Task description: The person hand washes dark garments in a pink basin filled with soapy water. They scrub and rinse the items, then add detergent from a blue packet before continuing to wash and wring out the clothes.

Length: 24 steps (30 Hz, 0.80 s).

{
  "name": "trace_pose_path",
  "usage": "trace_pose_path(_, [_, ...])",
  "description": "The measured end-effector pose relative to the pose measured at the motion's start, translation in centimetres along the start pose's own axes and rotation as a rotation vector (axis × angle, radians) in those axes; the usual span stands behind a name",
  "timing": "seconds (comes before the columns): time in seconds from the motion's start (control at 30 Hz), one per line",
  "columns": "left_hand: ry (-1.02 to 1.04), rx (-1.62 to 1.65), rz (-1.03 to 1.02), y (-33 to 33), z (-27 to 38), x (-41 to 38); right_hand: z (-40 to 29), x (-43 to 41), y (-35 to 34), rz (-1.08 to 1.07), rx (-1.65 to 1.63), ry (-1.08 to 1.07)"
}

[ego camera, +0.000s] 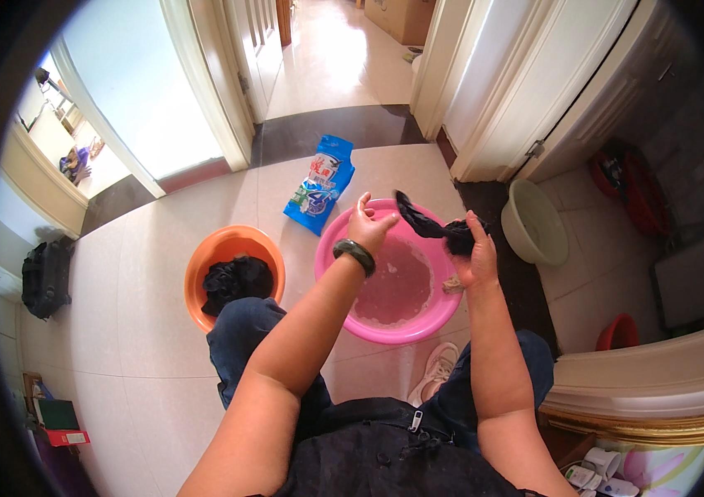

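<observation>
A pink plastic basin (pixel 406 336) holding cloudy, sudsy water stands on the tiled floor before me. Over its right side, my right hand (pixel 475 251) grips a small black cloth (pixel 426 225), whose free end sticks out to the left. My left hand (pixel 372 225), with a dark bangle on the wrist, is above the basin's left part with fingers apart and nothing in it. A beige cloth scrap (pixel 452 284) lies at the basin's right rim. Wet-looking black clothing (pixel 237 282) lies in an orange basin (pixel 192 289) at the left.
Behind the basins lies a blue detergent bag (pixel 321 184). A pale green basin (pixel 535 223) stands beyond the dark threshold at right, with red basins farther off. A black bag (pixel 46 279) sits at the far left wall. My knees and one shoe are close to the basins.
</observation>
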<state>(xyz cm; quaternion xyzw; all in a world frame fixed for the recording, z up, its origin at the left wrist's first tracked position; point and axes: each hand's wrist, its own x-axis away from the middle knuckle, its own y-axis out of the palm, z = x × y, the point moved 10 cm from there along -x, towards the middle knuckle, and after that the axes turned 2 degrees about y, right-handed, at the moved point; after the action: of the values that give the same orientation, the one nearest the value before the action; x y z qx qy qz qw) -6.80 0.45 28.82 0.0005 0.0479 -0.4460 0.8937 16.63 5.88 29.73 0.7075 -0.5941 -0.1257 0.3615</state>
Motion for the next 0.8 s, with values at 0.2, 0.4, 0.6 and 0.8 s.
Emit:
trace_pose_path(0.2, [0.297,-0.081,-0.482,6.4,4.0,4.3,3.1,1.3,2.4,-0.123,0.003,0.183])
trace_pose_path(0.4, [0.071,0.013,-0.554,7.3,3.0,5.4,3.9,1.7,2.8,-0.147,0.048,0.197])
trace_pose_path(0.6, [-0.102,0.306,-0.473,6.4,1.1,3.7,2.1,1.4,2.1,-0.023,0.212,0.057])
trace_pose_path(0.8, [-0.336,0.705,-0.479,6.6,1.1,3.9,1.3,1.6,2.8,-0.055,0.286,0.102])
